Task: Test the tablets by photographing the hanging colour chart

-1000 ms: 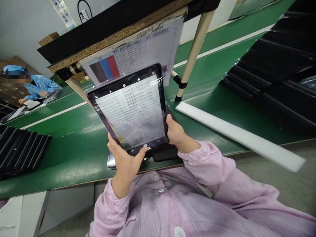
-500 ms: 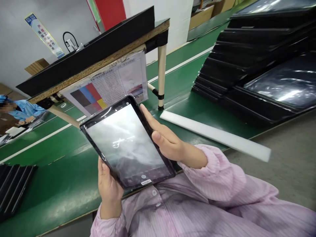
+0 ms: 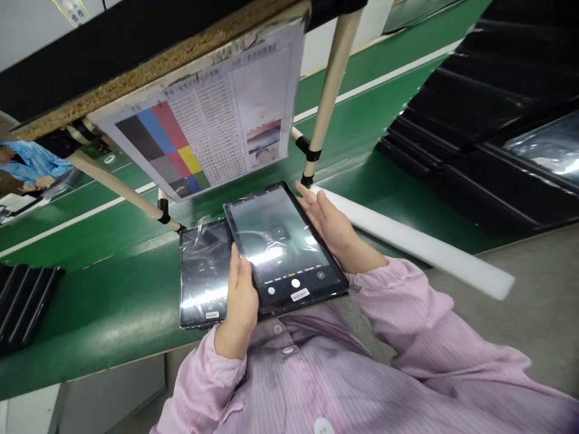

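A black-framed tablet [image 3: 283, 238] with its camera screen lit is between my hands, low over the green workbench's front edge. My left hand [image 3: 242, 298] grips its left side, with the fingers along the edge. Beside its right edge is my right hand [image 3: 332, 232], fingers stretched out and slightly apart. Whether the right palm presses the edge is hard to tell. A second tablet [image 3: 203, 274] in clear film lies on the bench at the left, partly covered by the first tablet and my left hand.
A printed sheet with colour blocks [image 3: 217, 120] hangs below a raised shelf [image 3: 149, 60] on pipe legs. A white foam bar [image 3: 416, 241] sticks out past the bench edge. Black trays [image 3: 488, 150] are stacked right, more trays [image 3: 27, 307] left. A person in blue [image 3: 38, 166] sits far left.
The tablet has gone down and to the right, lying flatter. My right hand's fingers have straightened from its edge. The second tablet has come into view, and the shelf looks closer.
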Demonstrator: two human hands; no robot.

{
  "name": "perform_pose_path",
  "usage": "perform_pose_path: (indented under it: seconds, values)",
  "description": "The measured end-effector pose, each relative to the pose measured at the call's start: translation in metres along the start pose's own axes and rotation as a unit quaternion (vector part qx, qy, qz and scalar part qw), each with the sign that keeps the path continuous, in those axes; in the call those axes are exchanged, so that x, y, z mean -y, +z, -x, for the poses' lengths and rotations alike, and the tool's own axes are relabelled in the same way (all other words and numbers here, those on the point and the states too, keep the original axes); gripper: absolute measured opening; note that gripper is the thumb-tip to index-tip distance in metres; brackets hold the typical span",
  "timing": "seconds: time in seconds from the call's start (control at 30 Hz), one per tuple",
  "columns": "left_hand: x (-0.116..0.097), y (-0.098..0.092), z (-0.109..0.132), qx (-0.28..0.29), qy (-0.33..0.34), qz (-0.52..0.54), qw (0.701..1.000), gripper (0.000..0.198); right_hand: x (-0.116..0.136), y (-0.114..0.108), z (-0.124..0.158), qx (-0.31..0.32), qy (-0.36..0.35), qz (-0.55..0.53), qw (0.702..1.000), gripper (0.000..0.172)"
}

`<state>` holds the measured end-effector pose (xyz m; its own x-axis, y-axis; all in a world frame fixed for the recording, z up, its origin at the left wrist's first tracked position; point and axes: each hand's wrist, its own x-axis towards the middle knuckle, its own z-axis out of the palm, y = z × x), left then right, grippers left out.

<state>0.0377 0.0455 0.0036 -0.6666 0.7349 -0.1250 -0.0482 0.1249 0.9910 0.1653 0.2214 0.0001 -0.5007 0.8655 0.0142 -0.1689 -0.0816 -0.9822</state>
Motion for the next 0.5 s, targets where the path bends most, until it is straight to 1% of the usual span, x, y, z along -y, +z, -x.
perform_pose_path:
  seconds: [0.07,0.1,0.17,0.2,0.23,0.27,0.3,0.37,0.4,0.43,0.47,0.5]
  values:
    - [0.006,-0.003,0.000,0.059,0.008,-0.085,0.995,0.066,-0.019,-0.008,-0.010,-0.023,-0.001,0.032,0.999,0.090]
    - [0.008,-0.007,0.001,0.092,0.022,-0.116,0.989,0.068,-0.024,-0.012,-0.012,-0.044,-0.023,0.064,0.997,0.091]
    - [0.006,-0.019,0.007,0.136,0.070,-0.159,0.975,0.067,-0.025,-0.018,-0.008,-0.092,-0.102,0.155,0.978,0.087]
    - [0.003,-0.027,0.011,0.143,0.101,-0.179,0.968,0.066,-0.022,-0.019,-0.002,-0.104,-0.150,0.209,0.961,0.081]
    - [0.000,-0.036,0.014,0.140,0.133,-0.203,0.960,0.064,-0.017,-0.020,0.005,-0.099,-0.194,0.268,0.939,0.071]
    - [-0.004,-0.046,0.016,0.126,0.164,-0.233,0.950,0.061,-0.011,-0.019,0.013,-0.073,-0.226,0.331,0.913,0.061]
    - [-0.007,-0.055,0.017,0.105,0.188,-0.269,0.939,0.056,-0.006,-0.017,0.021,-0.033,-0.248,0.393,0.885,0.052]
    - [-0.013,-0.074,0.016,0.058,0.218,-0.348,0.910,0.045,0.001,-0.010,0.035,0.059,-0.257,0.502,0.824,0.044]
    - [-0.014,-0.083,0.013,0.034,0.226,-0.389,0.893,0.040,0.002,-0.006,0.040,0.093,-0.250,0.541,0.798,0.041]
    - [-0.015,-0.091,0.011,0.014,0.231,-0.429,0.873,0.037,0.002,-0.002,0.043,0.115,-0.241,0.567,0.779,0.040]
    - [-0.015,-0.098,0.007,-0.002,0.235,-0.468,0.852,0.036,0.001,0.000,0.046,0.127,-0.234,0.581,0.769,0.040]
    - [-0.015,-0.104,0.004,-0.017,0.239,-0.503,0.830,0.036,-0.001,0.002,0.047,0.127,-0.230,0.586,0.767,0.040]
